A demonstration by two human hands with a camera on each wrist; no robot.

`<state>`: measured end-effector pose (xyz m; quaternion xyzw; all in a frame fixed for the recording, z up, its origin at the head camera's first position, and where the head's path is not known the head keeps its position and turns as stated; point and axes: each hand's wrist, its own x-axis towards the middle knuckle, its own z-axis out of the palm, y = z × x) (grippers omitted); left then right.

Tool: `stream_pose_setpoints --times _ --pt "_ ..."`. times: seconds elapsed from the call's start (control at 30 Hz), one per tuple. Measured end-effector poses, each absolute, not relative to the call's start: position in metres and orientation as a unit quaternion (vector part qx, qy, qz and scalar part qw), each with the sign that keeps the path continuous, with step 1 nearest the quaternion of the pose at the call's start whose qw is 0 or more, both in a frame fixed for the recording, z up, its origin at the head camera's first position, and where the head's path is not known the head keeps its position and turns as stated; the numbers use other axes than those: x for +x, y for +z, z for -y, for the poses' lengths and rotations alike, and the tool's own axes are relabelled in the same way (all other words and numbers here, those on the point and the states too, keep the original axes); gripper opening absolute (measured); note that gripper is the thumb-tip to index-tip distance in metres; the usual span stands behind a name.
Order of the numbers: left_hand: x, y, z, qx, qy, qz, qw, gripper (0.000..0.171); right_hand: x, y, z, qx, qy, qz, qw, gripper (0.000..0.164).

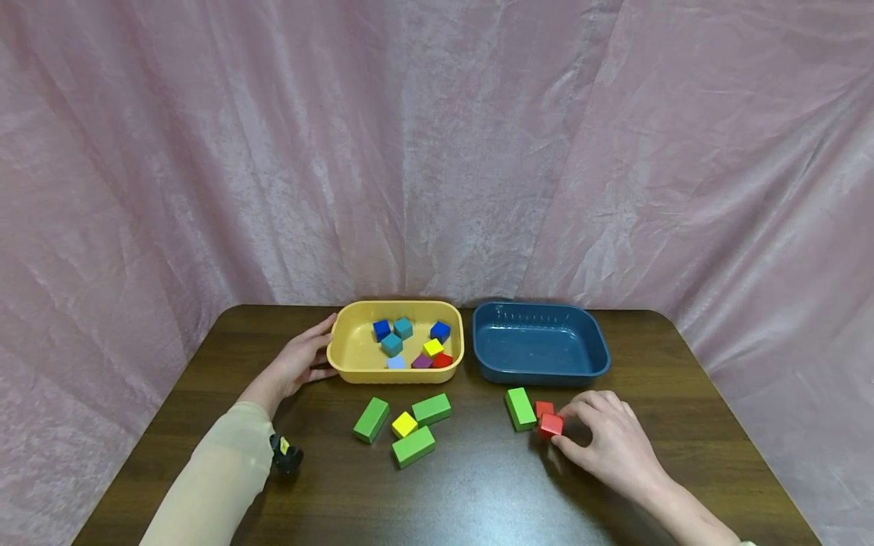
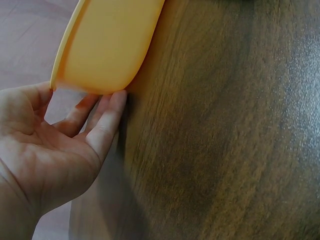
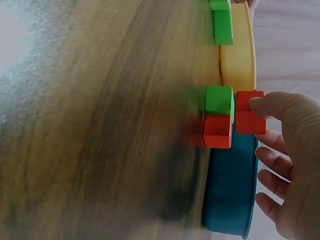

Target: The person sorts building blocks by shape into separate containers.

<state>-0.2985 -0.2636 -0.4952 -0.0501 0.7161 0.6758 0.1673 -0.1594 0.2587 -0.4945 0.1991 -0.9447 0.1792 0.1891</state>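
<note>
Multicoloured cubes [image 1: 392,345] inside the yellow tray [image 1: 353,343]

On a table [image 1: 478,500], a tray [image 1: 354,345] of cubes [image 1: 392,345] stands at the left hand [image 1: 300,364], with a second tray [image 1: 536,349] to its right, beyond the right hand [image 1: 611,440]. A held cube [image 1: 551,427] in the right hand is above the table, near another cube [image 1: 544,408], an oblong block [image 1: 521,409] to their left. Between the hands, three more oblong blocks [image 1: 371,420] lie around a loose cube [image 1: 404,425].
</note>
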Motion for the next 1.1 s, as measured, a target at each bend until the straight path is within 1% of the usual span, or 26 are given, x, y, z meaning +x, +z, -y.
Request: stream_pose_setpoints --times 0.33,0.67,1.1 --pt "-0.298 -0.494 0.262 -0.048 0.675 -0.717 0.168 0.057 -0.165 -0.486 -0.253 0.208 0.195 0.936 0.205 0.029" --pt "-0.297 -0.494 0.262 -0.044 0.672 -0.719 0.171 0.055 -0.172 -0.474 -0.247 0.206 0.207 0.936 0.196 0.027" --pt "-0.298 -0.496 0.264 -0.039 0.67 -0.722 0.169 0.056 -0.182 -0.462 -0.239 0.206 0.225 0.93 0.202 0.027"
